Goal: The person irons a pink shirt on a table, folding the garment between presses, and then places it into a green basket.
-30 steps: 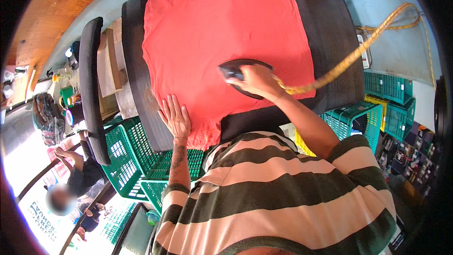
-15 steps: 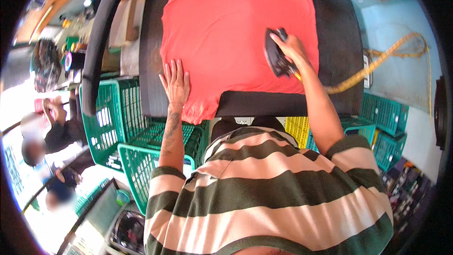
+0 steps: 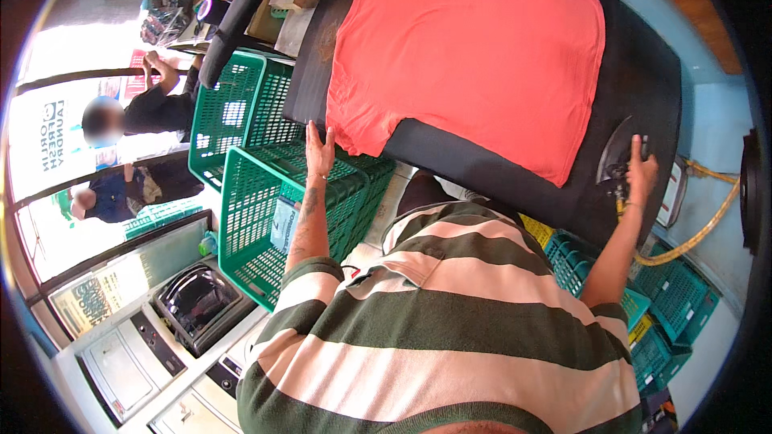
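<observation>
A red T-shirt (image 3: pixel 474 48) lies flat on the black padded ironing table (image 3: pixel 643 80), one sleeve hanging over the near edge. My left hand (image 3: pixel 319 149) is open with fingers apart, touching that hanging sleeve at the table's near left corner. A dark iron (image 3: pixel 613 157) stands at the right end of the table, off the shirt. My right hand (image 3: pixel 642 173) is on its handle, with the index finger stretched upward. A yellow braided cord (image 3: pixel 708 221) runs from the iron down to the right.
Green plastic crates (image 3: pixel 257 193) are stacked under my left arm, with more crates (image 3: pixel 667 305) at the lower right. Two people (image 3: pixel 121 120) stand by the bright doorway on the left. White washing machines (image 3: pixel 161 329) sit at the lower left.
My right hand slid the iron off the red shirt to the right end of the table. My left hand stayed at the shirt's near left edge.
</observation>
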Tool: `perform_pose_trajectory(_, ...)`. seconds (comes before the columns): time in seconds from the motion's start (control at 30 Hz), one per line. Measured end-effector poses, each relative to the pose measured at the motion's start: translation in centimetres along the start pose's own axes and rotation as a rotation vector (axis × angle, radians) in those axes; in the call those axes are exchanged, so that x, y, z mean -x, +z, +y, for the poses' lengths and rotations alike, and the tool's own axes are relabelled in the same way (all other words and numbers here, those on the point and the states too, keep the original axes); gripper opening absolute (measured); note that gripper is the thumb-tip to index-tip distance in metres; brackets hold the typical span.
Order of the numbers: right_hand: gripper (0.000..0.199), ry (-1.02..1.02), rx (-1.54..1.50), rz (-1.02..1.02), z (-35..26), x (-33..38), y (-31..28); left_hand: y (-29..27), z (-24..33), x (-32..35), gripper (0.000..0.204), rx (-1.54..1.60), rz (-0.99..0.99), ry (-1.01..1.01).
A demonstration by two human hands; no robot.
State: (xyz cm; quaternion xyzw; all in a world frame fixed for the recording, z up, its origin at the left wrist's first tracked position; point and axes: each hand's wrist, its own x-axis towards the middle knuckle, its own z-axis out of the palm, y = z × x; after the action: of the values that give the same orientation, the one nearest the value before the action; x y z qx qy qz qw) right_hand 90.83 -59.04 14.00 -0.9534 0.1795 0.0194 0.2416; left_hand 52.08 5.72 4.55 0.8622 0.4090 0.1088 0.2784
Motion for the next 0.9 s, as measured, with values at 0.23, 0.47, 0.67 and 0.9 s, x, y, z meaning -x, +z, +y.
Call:
perform_pose_trajectory(0.23, 0.088, -0.009, 0.037, -0.027, 3.2, -3.7, -0.5, 4.5, -0.2, 2.5, 0.086, 0.523, -0.024, -0.396)
perform_pose_trajectory(0.47, 0.071, -0.004, -0.154, -0.155, 2.5, -3.3, -0.4, 2.4, 0.0, 3.1, 0.026, 0.743, -0.023, -0.57)
perform_pose_trajectory(0.67, 0.06, -0.109, -0.25, -0.212, -3.2, 0.4, -0.3, -0.3, 1.0, 4.2, 0.016, 1.05, 0.016, -0.532)
perform_pose_trajectory(0.9, 0.049, -1.003, -0.287, -0.658, -26.6, 16.0, 10.3, -0.6, -0.1, 5.2, 0.021, 0.974, 0.042, -0.54)
